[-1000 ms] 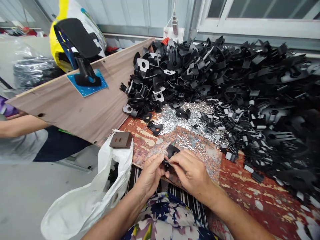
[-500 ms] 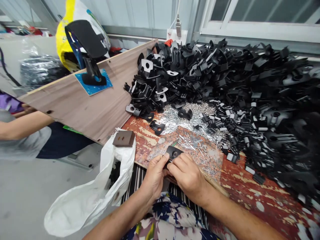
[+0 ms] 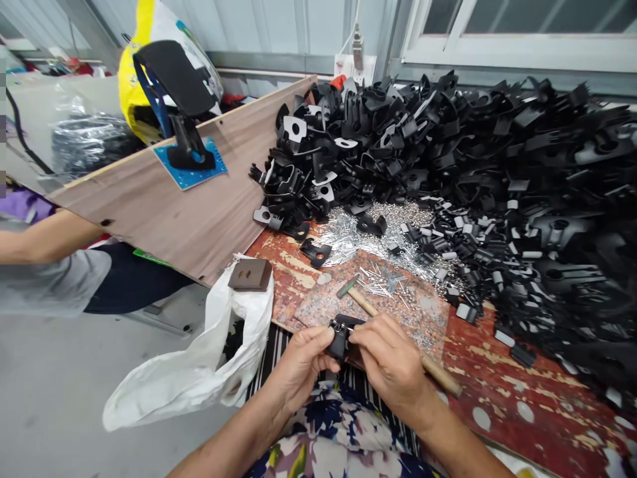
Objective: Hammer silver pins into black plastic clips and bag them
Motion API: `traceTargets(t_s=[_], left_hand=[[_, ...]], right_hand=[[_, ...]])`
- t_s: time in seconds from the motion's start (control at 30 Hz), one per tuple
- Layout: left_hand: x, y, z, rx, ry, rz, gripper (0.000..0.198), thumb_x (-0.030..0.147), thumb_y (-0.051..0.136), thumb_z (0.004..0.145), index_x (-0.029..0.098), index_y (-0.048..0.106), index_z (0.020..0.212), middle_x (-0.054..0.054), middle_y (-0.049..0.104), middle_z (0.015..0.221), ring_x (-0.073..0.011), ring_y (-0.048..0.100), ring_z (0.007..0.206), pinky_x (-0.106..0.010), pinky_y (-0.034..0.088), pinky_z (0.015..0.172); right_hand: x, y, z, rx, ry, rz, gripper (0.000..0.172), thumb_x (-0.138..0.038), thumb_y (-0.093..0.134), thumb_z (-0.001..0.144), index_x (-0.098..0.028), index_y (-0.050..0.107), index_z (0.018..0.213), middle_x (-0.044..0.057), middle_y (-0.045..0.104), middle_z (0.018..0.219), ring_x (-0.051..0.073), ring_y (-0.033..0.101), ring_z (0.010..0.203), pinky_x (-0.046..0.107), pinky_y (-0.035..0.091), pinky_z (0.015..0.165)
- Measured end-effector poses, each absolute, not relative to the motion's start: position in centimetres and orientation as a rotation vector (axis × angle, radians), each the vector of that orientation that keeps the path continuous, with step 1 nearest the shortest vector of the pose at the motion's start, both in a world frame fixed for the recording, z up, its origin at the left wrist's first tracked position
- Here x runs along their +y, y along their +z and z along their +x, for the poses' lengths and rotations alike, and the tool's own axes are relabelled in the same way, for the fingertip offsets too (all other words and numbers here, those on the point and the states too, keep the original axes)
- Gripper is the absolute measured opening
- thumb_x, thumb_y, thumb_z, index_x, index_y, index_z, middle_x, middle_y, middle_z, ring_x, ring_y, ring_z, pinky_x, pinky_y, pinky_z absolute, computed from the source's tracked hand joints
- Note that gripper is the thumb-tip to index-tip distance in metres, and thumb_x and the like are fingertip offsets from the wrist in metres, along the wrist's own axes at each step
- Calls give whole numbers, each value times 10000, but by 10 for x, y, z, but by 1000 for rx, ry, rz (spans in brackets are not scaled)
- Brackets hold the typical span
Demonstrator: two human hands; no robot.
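Observation:
My left hand (image 3: 309, 355) is closed around a black plastic part (image 3: 339, 342), held just off the bench's front edge. Small silvery metal shows along the top of this part. At its right side my right hand (image 3: 391, 355) pinches a thin metal pin (image 3: 352, 328), mostly covered by the fingers. Just beyond both hands lies a hammer with a green-tinged head (image 3: 347, 285) and a wooden handle (image 3: 440, 375), resting on a speckled stone slab (image 3: 318, 302). Loose pins (image 3: 381, 282) are scattered on the slab near the hammer head.
A tall heap of black plastic parts (image 3: 448, 139) covers the back and right of the worn red bench (image 3: 497, 392). Small metal pieces (image 3: 343, 232) lie before it. Leftward stand a slanted wooden board (image 3: 164, 212), a white sack (image 3: 213, 358), a brown block (image 3: 250, 275) and another person's arm (image 3: 54, 238).
The black part has been turned and lowered toward me, showing its metal side. My right hand has shifted slightly right and down. More of the hammer is now uncovered.

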State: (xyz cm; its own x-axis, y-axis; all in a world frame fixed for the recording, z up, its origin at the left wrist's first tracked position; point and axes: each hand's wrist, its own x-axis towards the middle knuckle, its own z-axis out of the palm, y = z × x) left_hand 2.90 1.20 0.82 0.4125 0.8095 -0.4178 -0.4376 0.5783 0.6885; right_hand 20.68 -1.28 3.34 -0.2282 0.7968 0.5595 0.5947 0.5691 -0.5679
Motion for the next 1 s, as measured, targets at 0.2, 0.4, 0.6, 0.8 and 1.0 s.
traceTargets(t_s=[0.2, 0.4, 0.6, 0.8, 1.0], left_hand=[[10, 17, 16, 787, 793, 859, 301, 445, 723, 870, 157, 809, 882, -49, 637, 841, -120, 556, 676, -219, 534, 606], [7, 21, 16, 890, 751, 839, 306, 450, 807, 776, 149, 822, 831, -73, 683, 847, -173, 597, 775, -244, 567, 645], [8, 9, 7, 1101, 821, 775, 339, 441, 901, 634, 154, 738, 709, -37, 704, 800, -166, 636, 672, -263, 590, 606], [3, 5, -6, 1319, 936, 1580, 549, 389, 818, 712, 216, 651, 1205, -117, 724, 1153, -319, 683, 1032, -459, 555, 931], [7, 15, -36, 1435, 811, 1405, 376, 498, 453, 973, 249, 631, 1191, -71, 710, 1062, -271, 675, 970, -318, 577, 670]], right_hand=[[-17, 35, 210, -1831, 515, -1243, 246, -131, 487, 982, -242, 652, 1126, 72, 685, 1007, 210, 648, 955, 383, 537, 832], [-21, 33, 207, -1783, 564, -1239, 342, -97, 445, 968, -239, 696, 1154, 53, 745, 956, 173, 702, 849, 311, 572, 764], [-27, 28, 197, -1795, 274, -1236, 344, -81, 433, 933, -167, 655, 1181, 91, 743, 913, 213, 701, 807, 339, 586, 736], [-26, 27, 199, -1915, 474, -1272, 316, -160, 448, 988, -200, 620, 1250, 70, 754, 1005, 202, 717, 872, 315, 571, 812], [-8, 11, 253, -2174, -62, -1791, 250, -334, 613, 941, -169, 658, 1124, 114, 647, 962, 282, 604, 888, 399, 487, 753]])
